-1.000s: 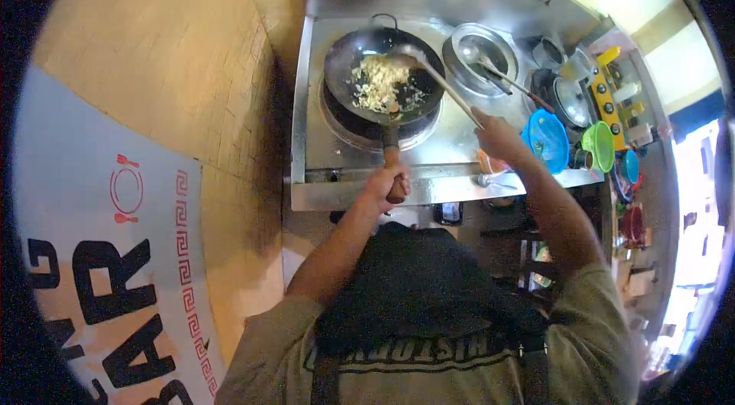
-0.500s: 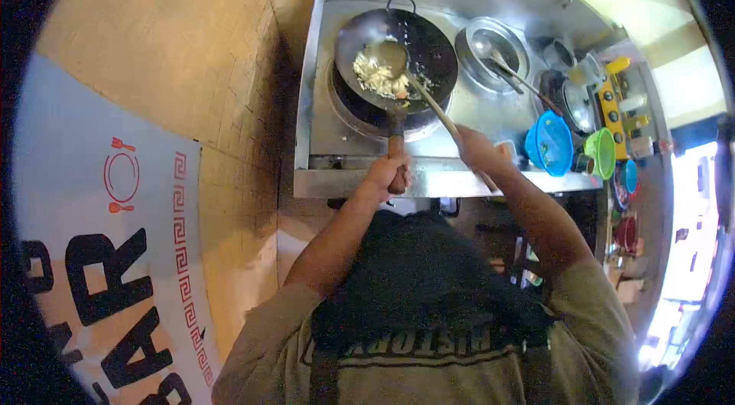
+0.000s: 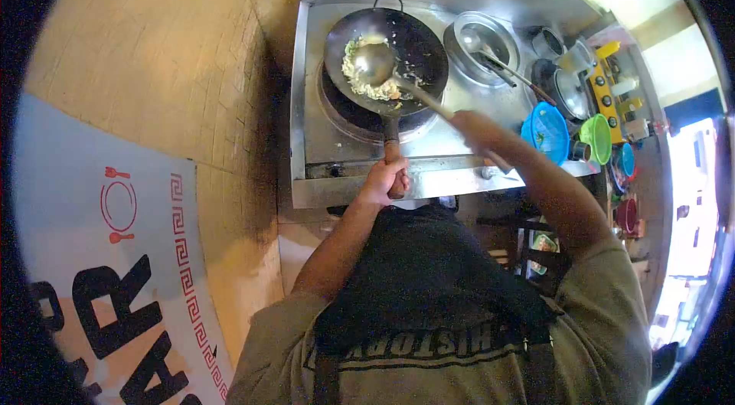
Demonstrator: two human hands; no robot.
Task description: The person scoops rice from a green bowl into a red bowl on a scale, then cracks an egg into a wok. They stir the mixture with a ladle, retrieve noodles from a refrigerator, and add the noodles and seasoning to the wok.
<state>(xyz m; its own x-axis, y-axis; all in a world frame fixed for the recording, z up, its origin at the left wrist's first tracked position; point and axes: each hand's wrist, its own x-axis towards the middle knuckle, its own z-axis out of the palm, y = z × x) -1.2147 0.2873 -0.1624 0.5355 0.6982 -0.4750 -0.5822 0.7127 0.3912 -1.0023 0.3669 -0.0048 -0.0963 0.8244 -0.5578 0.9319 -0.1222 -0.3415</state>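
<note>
A dark wok [image 3: 419, 41] sits over the burner on the steel stove, its loop handle at the far side. My left hand [image 3: 383, 181] is wrapped round the wok's wooden handle near the stove's front edge. My right hand [image 3: 476, 132] grips the long handle of a ladle [image 3: 374, 64], whose bowl rests down in the wok on the food. The food [image 3: 360, 82] looks like fried rice with pale and green bits, gathered at the wok's left side. Loose grains cling to the wok's right wall. Part of the food is hidden under the ladle bowl.
Right of the wok is a metal pot [image 3: 465, 18] with another ladle in it. Further right are a lidded pan [image 3: 573, 91], a blue basket [image 3: 545, 133], a green basket [image 3: 596, 138] and yellow-topped bottles. A tiled wall [image 3: 230, 60] and a banner [image 3: 69, 175] stand left.
The ladle bowl has turned over and come down left onto the food. My right hand has shifted with it. My left hand still holds the wok handle. The camera view has shifted slightly.
</note>
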